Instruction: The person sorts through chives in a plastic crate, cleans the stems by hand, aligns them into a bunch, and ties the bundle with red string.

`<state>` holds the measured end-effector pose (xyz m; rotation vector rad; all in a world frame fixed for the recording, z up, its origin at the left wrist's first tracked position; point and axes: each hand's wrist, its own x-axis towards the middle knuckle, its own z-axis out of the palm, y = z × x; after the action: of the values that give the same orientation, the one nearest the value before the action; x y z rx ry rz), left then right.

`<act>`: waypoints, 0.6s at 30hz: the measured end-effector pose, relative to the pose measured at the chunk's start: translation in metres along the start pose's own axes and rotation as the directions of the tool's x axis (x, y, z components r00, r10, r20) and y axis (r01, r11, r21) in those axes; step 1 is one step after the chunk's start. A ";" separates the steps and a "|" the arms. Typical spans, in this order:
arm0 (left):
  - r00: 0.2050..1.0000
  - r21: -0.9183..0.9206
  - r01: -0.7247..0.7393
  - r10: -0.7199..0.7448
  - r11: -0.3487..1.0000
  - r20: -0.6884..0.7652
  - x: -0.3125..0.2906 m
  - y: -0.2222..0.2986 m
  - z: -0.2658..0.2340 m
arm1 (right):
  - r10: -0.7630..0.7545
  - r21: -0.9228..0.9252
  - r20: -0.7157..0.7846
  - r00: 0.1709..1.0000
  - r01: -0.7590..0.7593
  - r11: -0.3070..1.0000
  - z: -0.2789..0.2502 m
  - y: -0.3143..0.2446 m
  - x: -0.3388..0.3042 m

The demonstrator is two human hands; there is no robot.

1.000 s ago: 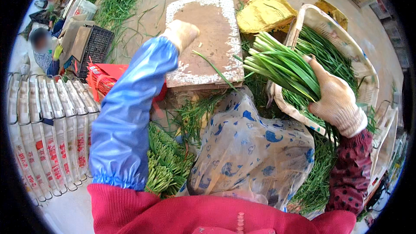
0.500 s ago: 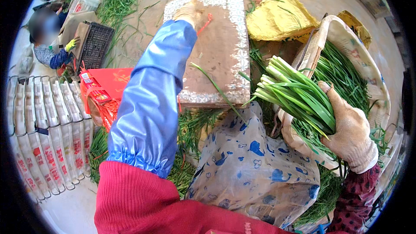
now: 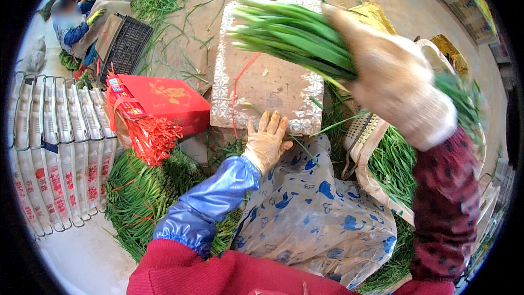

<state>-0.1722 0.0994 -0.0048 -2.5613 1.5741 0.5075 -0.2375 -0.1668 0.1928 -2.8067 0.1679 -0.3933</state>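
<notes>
My right hand (image 3: 393, 76), in a pale work glove and blurred by motion, grips a bunch of chives (image 3: 297, 35) above the far right of a low worn board (image 3: 262, 90). The white stem ends point left, and the leaves trail out behind the hand. At the board's near edge lies my left hand (image 3: 265, 145), gloved, its fingers spread and nothing in them. A thin red tie strip (image 3: 236, 90) stretches across the board's left part. One loose chive stalk (image 3: 341, 123) crosses the near right corner.
To the right stands a cloth-lined basket (image 3: 371, 177) of chives. A red box (image 3: 172, 101) with red ties (image 3: 155, 136) sits left, above tied chive bundles (image 3: 139, 202). A patterned plastic sheet (image 3: 322, 213) covers my lap. A person (image 3: 76, 30) works beside a black crate (image 3: 128, 46).
My left hand has drawn back from the board's far edge to its near edge, and the red strip now lies across the board. My right hand has carried the chives up and left from the basket.
</notes>
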 end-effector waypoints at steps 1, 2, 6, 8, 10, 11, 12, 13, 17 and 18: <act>0.999 -0.014 0.031 -0.031 0.999 0.039 -0.006 0.005 -0.001 | -0.030 0.046 -0.037 0.999 0.031 0.998 0.023 -0.002 0.013; 0.999 -0.043 -0.005 0.007 0.999 0.048 0.003 0.024 -0.003 | -0.015 0.015 -0.067 0.998 0.016 1.000 0.024 0.001 0.015; 0.993 -0.079 -0.012 0.021 0.997 0.115 -0.008 0.026 0.017 | 0.027 0.156 0.052 0.998 -0.035 0.987 0.130 -0.011 0.058; 0.901 0.082 0.036 -0.068 0.996 0.428 -0.007 0.021 0.011 | 0.068 0.118 0.208 0.976 -0.094 0.989 0.166 -0.023 0.066; 0.976 -0.483 0.136 -0.033 0.865 0.215 -0.009 -0.005 0.042 | 0.256 -0.185 0.137 0.957 -0.229 0.956 0.237 -0.045 0.068; 0.994 -0.862 0.109 -0.056 0.496 0.094 -0.009 -0.005 0.057 | 0.278 -0.083 0.130 0.952 -0.269 0.960 0.253 -0.037 0.057; 0.995 -0.973 0.050 -0.093 0.225 0.029 -0.015 -0.004 0.063 | 0.276 -0.059 0.150 0.949 -0.270 0.961 0.251 -0.039 0.053; 0.999 -0.876 -0.002 -0.027 0.482 -0.017 -0.016 -0.008 0.067 | 0.267 -0.033 0.170 0.948 -0.266 0.963 0.248 -0.040 0.051; 0.980 -0.163 -0.200 0.200 0.966 -0.015 -0.003 0.010 0.053 | 0.248 0.096 0.455 0.855 -0.324 0.941 0.193 -0.014 0.049; 0.990 -0.065 -0.134 0.137 0.989 0.030 -0.005 0.020 0.031 | 0.185 0.137 0.410 0.893 -0.261 0.956 0.165 -0.006 0.042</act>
<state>-0.1992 0.1017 -0.0310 -2.4864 1.7560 0.6208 -0.1500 -0.1213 0.0534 -2.5734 0.3403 0.2034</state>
